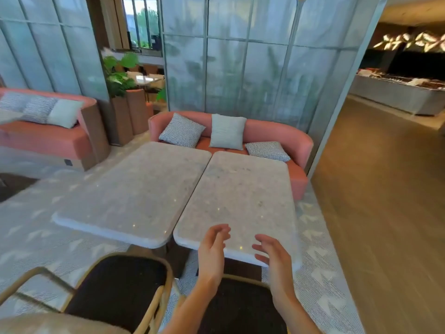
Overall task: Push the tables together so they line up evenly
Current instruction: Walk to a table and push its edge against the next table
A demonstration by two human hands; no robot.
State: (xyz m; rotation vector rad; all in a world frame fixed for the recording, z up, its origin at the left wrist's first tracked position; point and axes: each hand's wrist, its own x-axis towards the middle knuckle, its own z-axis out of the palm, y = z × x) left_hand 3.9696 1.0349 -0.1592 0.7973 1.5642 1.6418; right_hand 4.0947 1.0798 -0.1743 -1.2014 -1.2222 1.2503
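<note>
While both hands are hovering palms inward over the near end of the right worktop (243, 196), neither is gripping anything: the left hand (213, 247) is raised with its fingers loosely spread and slightly bent, and the right hand (273, 251) is facing it with relaxed, parted fingers. Whether either is actually touching the stone edge, I cannot tell from here. The left worktop (134, 191) is sitting just beyond the left hand, its long side running close alongside the right one, with only a thin dark seam showing between them. Their ends are not sitting level: the left one's near end is lying farther from the hands than the right one's. Directly below the hands, two cane chairs with dark seats are standing, one (115, 288) off to the left of the left hand and another (240, 307) under the forearms. Far ahead of the hands, past both worktops, a pink sofa (272, 133) is carrying three cushions (227, 131) against a frosted glass wall (240, 63). Off to the right of the right hand, wooden flooring (380, 189) is stretching away.
</note>
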